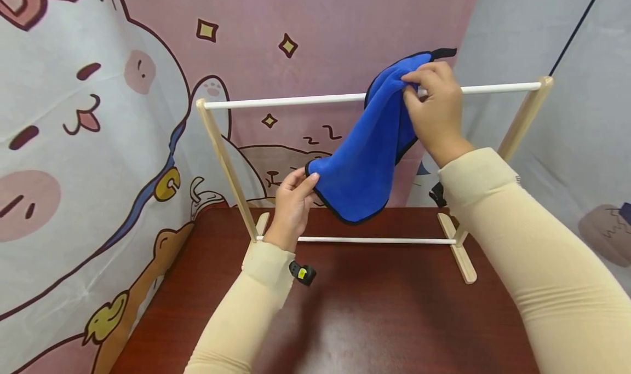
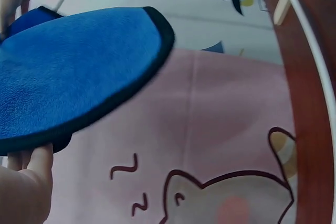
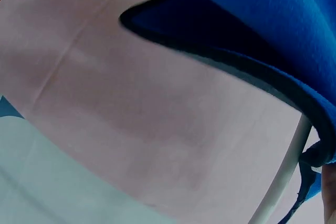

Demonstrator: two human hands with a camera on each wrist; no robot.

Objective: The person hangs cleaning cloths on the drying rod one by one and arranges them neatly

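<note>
A blue cloth (image 1: 367,160) with black edging hangs across the upper white rod (image 1: 291,101) of a wooden rack. My right hand (image 1: 436,103) pinches its upper part at the rod, and a black loop (image 1: 445,52) sticks out behind. Lower down, my left hand (image 1: 293,201) pinches the cloth's left corner between thumb and fingers and holds it out to the left. In the left wrist view the cloth (image 2: 79,72) spreads above the left hand (image 2: 26,190). The right wrist view shows the cloth's bound edge (image 3: 252,74) beside the rod (image 3: 283,174); the right fingers are mostly out of frame there.
The rack's wooden posts, left (image 1: 224,166) and right (image 1: 525,119), stand on a dark red-brown table (image 1: 365,303). A lower white rod (image 1: 374,240) joins them near the tabletop. Printed cartoon fabric (image 1: 315,29) covers the wall behind. Black wrist devices (image 1: 303,274) are strapped at the sleeves.
</note>
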